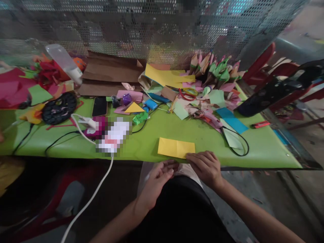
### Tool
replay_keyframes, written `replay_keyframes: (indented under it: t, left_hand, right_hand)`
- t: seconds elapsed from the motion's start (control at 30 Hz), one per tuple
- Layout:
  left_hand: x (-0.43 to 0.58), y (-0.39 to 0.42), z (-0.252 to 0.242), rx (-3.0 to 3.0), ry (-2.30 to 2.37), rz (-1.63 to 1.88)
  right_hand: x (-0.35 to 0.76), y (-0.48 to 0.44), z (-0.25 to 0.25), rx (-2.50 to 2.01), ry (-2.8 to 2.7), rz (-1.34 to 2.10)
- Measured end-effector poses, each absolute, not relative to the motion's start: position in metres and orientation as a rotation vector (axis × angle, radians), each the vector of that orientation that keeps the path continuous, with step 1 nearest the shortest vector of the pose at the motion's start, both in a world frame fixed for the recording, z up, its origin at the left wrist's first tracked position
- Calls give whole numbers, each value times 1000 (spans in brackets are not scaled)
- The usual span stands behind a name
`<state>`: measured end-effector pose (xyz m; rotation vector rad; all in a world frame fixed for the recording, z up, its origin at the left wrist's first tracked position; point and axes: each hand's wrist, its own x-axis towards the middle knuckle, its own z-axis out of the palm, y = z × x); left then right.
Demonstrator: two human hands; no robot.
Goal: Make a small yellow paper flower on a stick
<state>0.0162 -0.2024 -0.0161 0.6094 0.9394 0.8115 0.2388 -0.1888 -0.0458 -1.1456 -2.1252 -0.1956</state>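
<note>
A folded yellow paper (174, 147) lies flat near the front edge of the green table (260, 148). My right hand (206, 166) rests palm down at the table's edge, its fingers curled and touching the paper's near right corner. My left hand (159, 179) hovers just below the table edge, left of the right hand, fingers loosely bent, nothing seen in it.
Scraps of coloured paper (177, 79), folded paper flowers (215, 69), a phone (99, 106), a black round tray (59, 108), a bottle (64, 62), rubber bands (187, 93), cables (235, 141) and a red lighter (260, 124) crowd the table's back. A perforated metal screen (152, 30) stands behind it.
</note>
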Motion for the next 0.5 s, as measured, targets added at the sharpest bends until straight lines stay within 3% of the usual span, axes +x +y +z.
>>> replay_keyframes:
  t: [0.5]
  left_hand:
    - [48,-99,3,431,865,1144]
  right_hand:
    - [211,-144,10,-1093,-1945,-263]
